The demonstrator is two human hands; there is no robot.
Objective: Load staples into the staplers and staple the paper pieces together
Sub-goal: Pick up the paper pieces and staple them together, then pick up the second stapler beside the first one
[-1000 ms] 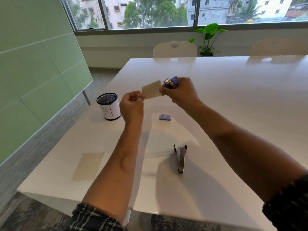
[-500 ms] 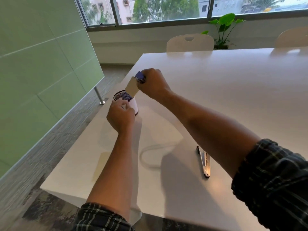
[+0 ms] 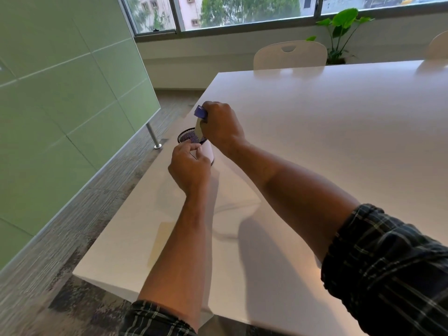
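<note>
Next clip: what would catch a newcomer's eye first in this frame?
The two hands meeting above the black mesh cup near the white table's left edge. The right hand grips a small blue stapler with a tan paper piece hanging from it; the left hand, fingers curled, sits just below. Another tan sheet lies nearer the table's front corner.

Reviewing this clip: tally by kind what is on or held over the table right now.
Staplers: 1, the blue stapler in the right hand
Paper pieces: 2, paper held, sheet lying
Mesh cups: 1, mesh cup
Total: 4
</note>
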